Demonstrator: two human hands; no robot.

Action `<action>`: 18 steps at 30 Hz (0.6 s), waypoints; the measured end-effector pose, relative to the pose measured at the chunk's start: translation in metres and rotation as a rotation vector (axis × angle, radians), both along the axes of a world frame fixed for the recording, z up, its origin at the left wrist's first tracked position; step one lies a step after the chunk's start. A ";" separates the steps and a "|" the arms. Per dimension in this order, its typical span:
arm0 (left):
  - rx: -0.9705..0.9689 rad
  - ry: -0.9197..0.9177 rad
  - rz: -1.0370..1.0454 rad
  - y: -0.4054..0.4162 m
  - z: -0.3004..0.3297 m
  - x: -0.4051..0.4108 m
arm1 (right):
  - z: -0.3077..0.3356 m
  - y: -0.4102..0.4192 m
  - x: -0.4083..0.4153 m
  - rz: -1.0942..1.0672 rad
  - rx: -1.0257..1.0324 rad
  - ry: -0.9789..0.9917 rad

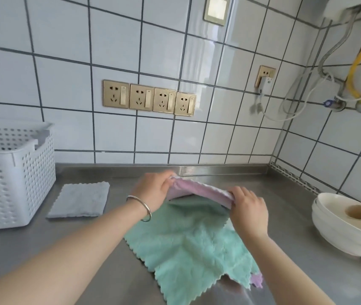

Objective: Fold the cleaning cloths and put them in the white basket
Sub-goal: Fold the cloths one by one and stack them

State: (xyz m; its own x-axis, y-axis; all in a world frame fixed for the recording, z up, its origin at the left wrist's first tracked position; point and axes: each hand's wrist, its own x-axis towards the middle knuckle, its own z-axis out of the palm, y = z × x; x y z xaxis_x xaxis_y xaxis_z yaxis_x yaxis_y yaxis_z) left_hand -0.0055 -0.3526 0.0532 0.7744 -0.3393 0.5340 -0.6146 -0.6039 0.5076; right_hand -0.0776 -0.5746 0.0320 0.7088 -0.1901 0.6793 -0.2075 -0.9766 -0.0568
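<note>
A pink cloth [199, 190] is held lifted over the steel counter, its far edge stretched between both hands. My left hand [153, 190] pinches its left corner and my right hand [248, 208] pinches its right corner. Under it a green cloth [188, 247] lies spread flat, with a purple corner [256, 279] of another cloth peeking out beneath its right side. A folded grey cloth [79, 200] lies on the counter to the left. The white perforated basket [10, 172] stands at the far left, next to the grey cloth.
Stacked white bowls [346, 227] sit at the counter's right edge. The tiled wall behind carries a row of gold sockets [148, 97], and pipes and cables hang in the right corner. The steel counter [109, 249] runs to the wall.
</note>
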 end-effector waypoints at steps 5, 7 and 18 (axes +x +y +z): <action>-0.176 -0.074 0.095 0.053 0.042 -0.020 | 0.045 0.023 -0.012 0.048 0.114 -0.111; -0.202 -0.097 0.149 0.082 0.055 -0.025 | 0.061 0.039 -0.017 0.091 0.156 -0.073; -0.255 -0.035 0.359 0.245 0.082 -0.057 | 0.080 0.129 -0.015 0.542 0.919 0.163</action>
